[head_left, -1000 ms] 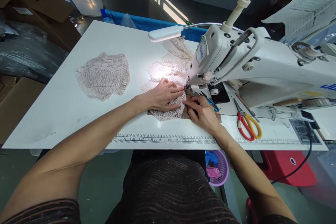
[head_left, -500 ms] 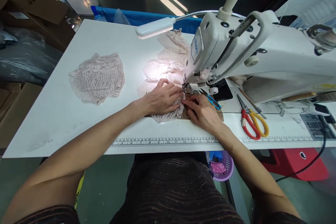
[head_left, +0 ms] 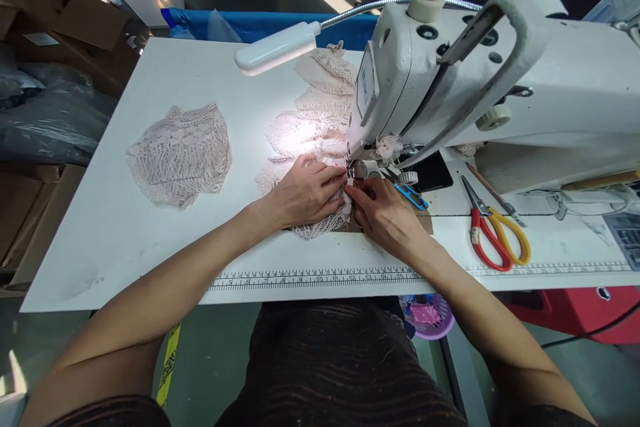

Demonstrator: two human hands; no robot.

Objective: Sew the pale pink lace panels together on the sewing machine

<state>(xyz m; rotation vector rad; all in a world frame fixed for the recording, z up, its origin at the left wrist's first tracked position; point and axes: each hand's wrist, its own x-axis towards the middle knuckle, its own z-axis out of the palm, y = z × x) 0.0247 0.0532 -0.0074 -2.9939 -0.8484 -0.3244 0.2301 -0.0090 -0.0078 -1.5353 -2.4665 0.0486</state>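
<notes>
Pale pink lace fabric (head_left: 320, 227) lies gathered under the needle end of a white sewing machine (head_left: 400, 73). My left hand (head_left: 307, 193) rests flat on the lace, fingers stretched toward the presser foot. At the fabric's right edge, my right hand (head_left: 380, 210) pinches the lace between thumb and forefinger, close to the needle. The needle itself is too small to make out. Blue-handled snips (head_left: 413, 196) lie just beyond my right hand. More ruffled lace (head_left: 327, 80) spreads behind the left hand, lit by the lamp (head_left: 277, 48).
A separate lace piece (head_left: 181, 155) lies on the left of the white table (head_left: 125, 247). Scissors with red and yellow handles (head_left: 495, 237) are at the right, near a dark phone (head_left: 434, 172). A ruler strip (head_left: 320, 278) runs along the front edge. Cardboard boxes (head_left: 40, 213) stand left.
The camera view has shifted slightly, bringing the machine closer. Both hands keep nearly the same places on the lace by the needle.
</notes>
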